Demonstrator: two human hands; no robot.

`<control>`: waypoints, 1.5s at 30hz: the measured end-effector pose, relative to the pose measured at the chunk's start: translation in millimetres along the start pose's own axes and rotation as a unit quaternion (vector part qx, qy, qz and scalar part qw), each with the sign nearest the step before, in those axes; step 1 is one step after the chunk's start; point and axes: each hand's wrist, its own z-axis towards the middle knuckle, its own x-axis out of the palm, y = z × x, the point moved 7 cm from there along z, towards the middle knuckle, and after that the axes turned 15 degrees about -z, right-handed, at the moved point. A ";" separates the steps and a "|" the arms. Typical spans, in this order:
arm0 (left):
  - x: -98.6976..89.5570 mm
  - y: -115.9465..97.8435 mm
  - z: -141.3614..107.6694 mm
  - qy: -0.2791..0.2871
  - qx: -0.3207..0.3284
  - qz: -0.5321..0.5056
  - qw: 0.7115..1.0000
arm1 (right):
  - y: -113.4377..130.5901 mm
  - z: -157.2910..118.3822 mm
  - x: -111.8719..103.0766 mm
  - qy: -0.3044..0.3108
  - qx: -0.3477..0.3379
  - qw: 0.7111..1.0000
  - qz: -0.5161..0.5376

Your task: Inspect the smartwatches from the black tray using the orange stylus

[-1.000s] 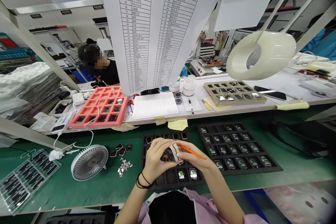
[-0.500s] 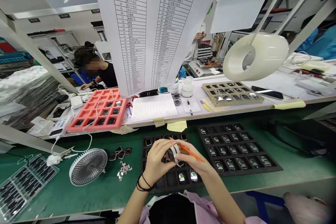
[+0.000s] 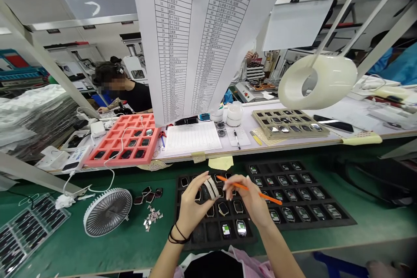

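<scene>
My left hand (image 3: pixel 190 212) grips a watch case (image 3: pixel 209 188) between thumb and fingers, tilted on its edge, with a dark face and pale bands along its side. Whether it is one case or two stacked together I cannot tell. Just to the right, apart from the case, my right hand (image 3: pixel 251 202) is closed around a thin orange stick-like tool (image 3: pixel 272 200), its tip pointing up and left. Below both hands lies a black foam tray (image 3: pixel 212 231) with watch cases in its compartments; two near the front, such as this watch (image 3: pixel 226 229), have lit screens.
On the right, a second black tray (image 3: pixel 347 222) holds several watches. Small pale pieces (image 3: pixel 152 219), dark watch parts (image 3: pixel 150 197) and a fan (image 3: pixel 108 213) sit to the left. A hanging paper list (image 3: pixel 208 17), tape roll (image 3: pixel 319 82) and pink tray (image 3: pixel 120 139) are beyond.
My right hand has moved right, away from the watch case, taking the orange tool with it. My left hand still holds the case. The view has tilted slightly upward.
</scene>
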 end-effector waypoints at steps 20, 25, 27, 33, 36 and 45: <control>2.3 1.5 -6.2 0.000 -0.011 -0.004 1.000 | 14.5 -11.4 1.7 -0.052 -0.095 0.987 -0.122; 2.2 -0.5 -6.2 0.002 -0.006 0.006 1.000 | 14.5 -12.3 0.9 -0.058 -0.092 0.984 -0.141; 1.8 -3.0 -5.5 -0.002 0.008 0.013 1.000 | 16.8 -12.0 2.0 -0.061 -0.098 0.981 -0.154; 1.2 -4.3 -4.6 -0.014 0.026 0.031 0.999 | 25.9 -9.0 4.5 -0.085 -0.131 0.970 -0.184; 1.6 -2.9 -4.6 -0.014 0.022 0.033 0.999 | 26.6 -7.8 5.6 -0.080 -0.134 0.968 -0.196; 5.4 -1.8 -2.1 0.000 -0.018 0.006 1.000 | 30.1 -12.8 5.9 -0.058 -0.141 0.969 -0.195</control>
